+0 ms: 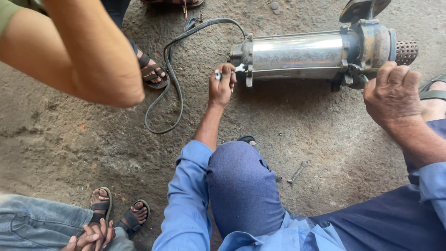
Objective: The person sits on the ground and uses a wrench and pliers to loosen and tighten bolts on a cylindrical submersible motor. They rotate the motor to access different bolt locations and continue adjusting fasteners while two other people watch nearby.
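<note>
Left hand (pixel 221 83): clamped round a small spanner (pixel 218 74), right at the pump (pixel 306 55) end flange.
Right hand (pixel 392 95): fingers curled on the rusty far end.
Pump: lying on the floor, looks fully assembled, so early days.
Spare spanner (pixel 297 172): floor, between both hands, nearer me.

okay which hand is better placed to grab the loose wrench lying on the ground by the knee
Right, probably. The left hand already grips a small wrench at the pump; the right hand rests on the pump's other end, showing no tool. The loose wrench lies roughly between them.
</note>
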Demonstrator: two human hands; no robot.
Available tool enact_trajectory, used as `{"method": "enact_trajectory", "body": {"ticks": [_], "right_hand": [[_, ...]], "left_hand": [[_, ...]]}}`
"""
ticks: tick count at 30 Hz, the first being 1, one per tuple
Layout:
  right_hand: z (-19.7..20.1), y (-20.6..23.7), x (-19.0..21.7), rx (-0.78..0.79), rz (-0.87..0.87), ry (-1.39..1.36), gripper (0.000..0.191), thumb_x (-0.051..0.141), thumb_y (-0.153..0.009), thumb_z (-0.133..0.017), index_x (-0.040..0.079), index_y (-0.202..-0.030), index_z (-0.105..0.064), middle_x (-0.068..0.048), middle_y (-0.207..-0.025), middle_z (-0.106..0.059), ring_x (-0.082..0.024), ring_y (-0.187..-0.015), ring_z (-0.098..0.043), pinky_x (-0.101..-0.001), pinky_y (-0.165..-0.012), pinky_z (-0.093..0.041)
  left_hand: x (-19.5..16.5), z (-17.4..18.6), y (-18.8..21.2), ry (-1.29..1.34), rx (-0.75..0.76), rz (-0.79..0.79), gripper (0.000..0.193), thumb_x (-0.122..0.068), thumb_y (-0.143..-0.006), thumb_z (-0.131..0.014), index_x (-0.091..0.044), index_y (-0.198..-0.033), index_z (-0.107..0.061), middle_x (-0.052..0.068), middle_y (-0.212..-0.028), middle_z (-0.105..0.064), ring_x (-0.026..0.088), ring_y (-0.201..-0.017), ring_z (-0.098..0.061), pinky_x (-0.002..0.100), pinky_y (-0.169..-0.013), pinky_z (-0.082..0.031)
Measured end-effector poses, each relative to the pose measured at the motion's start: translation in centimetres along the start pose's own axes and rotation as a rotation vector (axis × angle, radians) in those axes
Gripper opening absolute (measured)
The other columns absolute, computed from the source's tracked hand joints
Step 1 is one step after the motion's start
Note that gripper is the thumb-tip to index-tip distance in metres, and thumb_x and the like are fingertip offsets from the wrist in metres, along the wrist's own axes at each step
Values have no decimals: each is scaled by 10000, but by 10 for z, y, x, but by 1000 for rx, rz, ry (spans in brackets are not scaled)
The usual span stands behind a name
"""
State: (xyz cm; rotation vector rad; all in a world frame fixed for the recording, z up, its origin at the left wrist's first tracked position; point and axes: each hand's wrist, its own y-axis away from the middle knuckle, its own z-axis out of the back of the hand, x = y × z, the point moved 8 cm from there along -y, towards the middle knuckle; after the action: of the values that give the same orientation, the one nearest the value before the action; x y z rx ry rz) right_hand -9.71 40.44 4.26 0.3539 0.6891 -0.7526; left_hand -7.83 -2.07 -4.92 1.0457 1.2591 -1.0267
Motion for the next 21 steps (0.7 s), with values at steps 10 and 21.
{"method": "enact_trajectory", "body": {"ticks": [10, 21], "right_hand": [[12, -1, 1, -3, -10, 28, 199, 193, -966, -652, 22, -919, -742, -268, -1225, -548, -345, -1047, -498, -482, -896, -391], [-8, 4, 3, 44, -26, -8, 206, 162, -1019, -653, -1, -925, -735, -276, -1221, -539, -343, -1040, -489, -459, -865, -386]], "left_hand": [[30, -13, 43, 9, -18, 27, 256, -277, -1066, -584, -79, -1214, -650, 14, -907, -696, 89, -785, -650, 253, -690, -581], [-10, -26, 46, -440, 108, -420, 134, -73, -965, -658, -110, -1090, -624, 86, -1055, -676, 298, -993, -637, 394, -889, -531]]}}
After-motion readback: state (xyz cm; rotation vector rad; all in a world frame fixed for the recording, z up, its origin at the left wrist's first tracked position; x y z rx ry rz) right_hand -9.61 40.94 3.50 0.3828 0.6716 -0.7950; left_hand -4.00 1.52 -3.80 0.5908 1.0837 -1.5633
